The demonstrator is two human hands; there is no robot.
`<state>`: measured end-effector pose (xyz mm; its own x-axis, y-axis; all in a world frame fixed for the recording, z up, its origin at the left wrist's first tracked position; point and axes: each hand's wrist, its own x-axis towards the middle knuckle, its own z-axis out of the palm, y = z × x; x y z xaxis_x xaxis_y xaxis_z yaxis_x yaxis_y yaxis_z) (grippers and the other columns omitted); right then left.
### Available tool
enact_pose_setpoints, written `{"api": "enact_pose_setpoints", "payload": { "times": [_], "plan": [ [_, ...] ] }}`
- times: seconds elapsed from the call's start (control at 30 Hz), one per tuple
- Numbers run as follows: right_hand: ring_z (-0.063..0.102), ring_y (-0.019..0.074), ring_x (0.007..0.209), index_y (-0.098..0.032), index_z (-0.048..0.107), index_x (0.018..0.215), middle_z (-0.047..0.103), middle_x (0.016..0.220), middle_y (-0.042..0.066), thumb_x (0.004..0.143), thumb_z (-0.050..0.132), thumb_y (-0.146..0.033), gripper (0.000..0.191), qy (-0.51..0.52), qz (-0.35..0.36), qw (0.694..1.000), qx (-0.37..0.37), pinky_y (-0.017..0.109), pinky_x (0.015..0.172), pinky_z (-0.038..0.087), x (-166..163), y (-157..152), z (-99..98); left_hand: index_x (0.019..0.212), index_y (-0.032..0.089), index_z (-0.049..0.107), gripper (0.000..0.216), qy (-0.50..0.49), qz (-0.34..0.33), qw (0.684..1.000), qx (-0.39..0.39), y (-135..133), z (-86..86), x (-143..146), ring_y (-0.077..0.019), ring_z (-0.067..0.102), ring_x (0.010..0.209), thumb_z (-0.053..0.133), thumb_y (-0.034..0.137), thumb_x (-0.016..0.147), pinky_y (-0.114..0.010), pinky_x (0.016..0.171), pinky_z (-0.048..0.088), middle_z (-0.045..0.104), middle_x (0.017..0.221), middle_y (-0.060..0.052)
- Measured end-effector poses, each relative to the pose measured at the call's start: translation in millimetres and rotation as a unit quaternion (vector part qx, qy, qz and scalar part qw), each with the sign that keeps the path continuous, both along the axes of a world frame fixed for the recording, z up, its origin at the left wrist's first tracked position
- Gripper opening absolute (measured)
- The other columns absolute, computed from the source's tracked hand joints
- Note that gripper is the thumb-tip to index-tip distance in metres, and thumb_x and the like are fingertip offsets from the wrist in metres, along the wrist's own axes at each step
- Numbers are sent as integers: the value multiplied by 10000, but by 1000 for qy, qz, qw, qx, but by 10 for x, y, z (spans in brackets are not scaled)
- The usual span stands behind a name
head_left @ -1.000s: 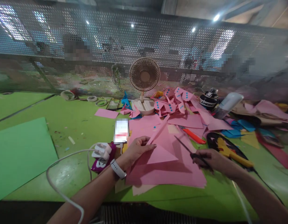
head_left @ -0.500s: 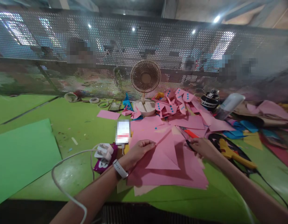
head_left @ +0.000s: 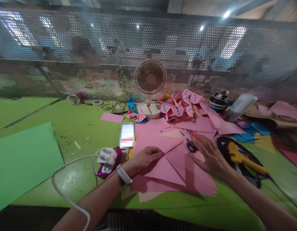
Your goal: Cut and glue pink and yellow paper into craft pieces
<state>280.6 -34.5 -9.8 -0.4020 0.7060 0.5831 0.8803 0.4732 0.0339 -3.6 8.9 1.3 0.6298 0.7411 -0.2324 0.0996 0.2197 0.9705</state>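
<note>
My left hand [head_left: 145, 157] pinches the corner of a pink paper triangle [head_left: 162, 168] that lies on a stack of pink sheets [head_left: 198, 183]. A white band is on that wrist. My right hand [head_left: 209, 155] hovers flat with fingers spread over the pink sheets, just beside black-handled scissors [head_left: 192, 145] that lie on the paper. The hand holds nothing.
A small fan [head_left: 150, 78] stands at the back before a perforated metal screen. Folded pink pieces with blue dots [head_left: 179, 106] pile to its right. A yellow glue gun [head_left: 244, 157], a phone [head_left: 127, 136], a white charger and cable [head_left: 106, 155] and a green sheet [head_left: 20, 160] lie around.
My right hand carried the scissors forward, laid them on the pink paper and opened. My left hand kept its pinch on the triangle, which has dropped flatter onto the stack.
</note>
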Motion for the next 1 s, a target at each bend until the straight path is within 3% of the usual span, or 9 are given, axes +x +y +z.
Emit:
{"api": "enact_pose_setpoints", "payload": {
  "times": [0.1,0.27,0.4,0.57,0.7,0.87,0.93,1.0],
  "plan": [
    [248,287,1330,-246,328,1365,246,1469,109,810,534,-200,594,-94,83,992,-16,502,1037,297,-160,-88,6,798,144,634,317,17,-42,999,16,-23,-19,8,-97,403,580,623,456,740,-225,576,325,534,656,10],
    [307,204,1313,-212,455,1288,397,1399,89,825,415,-35,497,-136,184,973,-41,419,1011,376,-304,-112,-32,798,152,621,374,88,-112,989,44,-61,6,-6,-76,292,459,546,518,776,-218,448,234,426,546,44],
    [415,187,1248,-172,447,1301,483,1332,97,814,361,7,526,-132,171,975,-47,387,976,427,-271,-123,-97,888,170,647,330,116,-115,977,139,-38,47,-57,-113,457,561,542,468,793,-221,514,330,577,685,-13],
    [477,203,1195,-164,439,1310,515,1302,101,825,358,7,521,-134,147,978,-56,393,956,448,-201,-146,-213,946,236,663,221,180,-59,936,298,-12,52,-115,-175,563,718,532,360,817,-249,635,370,664,827,-37],
    [484,221,1186,-121,457,1292,519,1293,127,819,360,20,503,-133,141,978,-72,408,949,458,-210,-146,-272,942,243,660,204,204,-34,894,397,-11,43,-126,-206,572,797,491,307,848,-279,708,371,662,875,-56],
    [503,223,1167,-96,497,1254,542,1266,142,793,360,48,503,-126,144,977,-94,398,940,472,-259,-148,-285,1004,221,643,277,307,-25,814,493,-43,23,-80,-244,549,894,401,181,875,-375,803,364,630,956,-97],
    [505,222,1166,-94,495,1256,545,1262,140,785,355,59,515,-124,140,978,-94,400,941,472,-261,-142,-296,1109,225,594,333,308,-35,799,516,-100,-14,-31,-251,520,1024,396,126,861,-404,898,334,597,1114,-97],
    [504,220,1168,-99,487,1263,543,1267,130,782,350,64,527,-124,139,978,-89,406,948,468,-254,-132,-311,1243,187,493,396,276,-90,800,525,-177,-74,27,-229,474,1142,376,118,871,-379,982,301,535,1254,-101]
  ]
}}
